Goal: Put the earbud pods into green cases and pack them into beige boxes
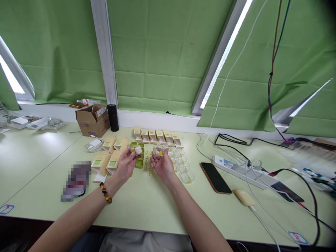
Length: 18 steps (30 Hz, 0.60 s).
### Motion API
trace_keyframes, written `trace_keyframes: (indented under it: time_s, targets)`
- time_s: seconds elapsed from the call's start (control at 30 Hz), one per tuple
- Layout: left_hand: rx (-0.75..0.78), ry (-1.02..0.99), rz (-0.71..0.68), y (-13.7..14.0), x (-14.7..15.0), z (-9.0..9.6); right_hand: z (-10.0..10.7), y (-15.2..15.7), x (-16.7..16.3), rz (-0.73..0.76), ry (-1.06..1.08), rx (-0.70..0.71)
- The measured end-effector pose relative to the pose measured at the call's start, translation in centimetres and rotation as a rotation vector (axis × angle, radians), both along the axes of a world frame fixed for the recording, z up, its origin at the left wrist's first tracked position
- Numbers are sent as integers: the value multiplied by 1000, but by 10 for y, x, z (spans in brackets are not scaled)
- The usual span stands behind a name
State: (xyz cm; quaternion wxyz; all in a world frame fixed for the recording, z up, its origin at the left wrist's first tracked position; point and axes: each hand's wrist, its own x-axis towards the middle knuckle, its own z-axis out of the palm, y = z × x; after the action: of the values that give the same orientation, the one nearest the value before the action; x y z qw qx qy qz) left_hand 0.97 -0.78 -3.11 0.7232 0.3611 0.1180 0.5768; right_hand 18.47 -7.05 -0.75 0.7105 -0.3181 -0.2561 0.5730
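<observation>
Green case [133,148], pale block [138,150] inside, pinched by the fingers of the left hand [126,163] above the table [147,204], its near side partly hidden! Right hand's [164,168] fingers grip a clear cover [157,149], edges hard to trace.

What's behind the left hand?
Beyond the left hand, green cases and cream cartons are partly visible. The parts it covers, and any cases fully hidden, can't be seen.

A: Light?
B: Bright, fairly even; window gaps [226,52] blown white beside green blinds [168,59]. Soft shadow [56,71], left blind.
A: Sharpness?
B: Left hand [126,162], right hand [165,166] readable. Far-right clutter [312,175] smeared, left-side object [77,181] pixelated, wide-angle stretch at edges, dark top-right corner.
</observation>
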Motion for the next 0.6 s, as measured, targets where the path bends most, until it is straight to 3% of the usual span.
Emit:
trace_keyframes:
  time_s: [0.27,0.43,0.6]
  targets:
    - [25,68,35,-3,1,1,8,-6,-4,19,-225,-220]
    - [114,209,79,-9,5,7,7,-10,-8,-5,-441,-251]
    - [245,314,69,-16,7,11,7,-11,-9,-3,-501,-245]
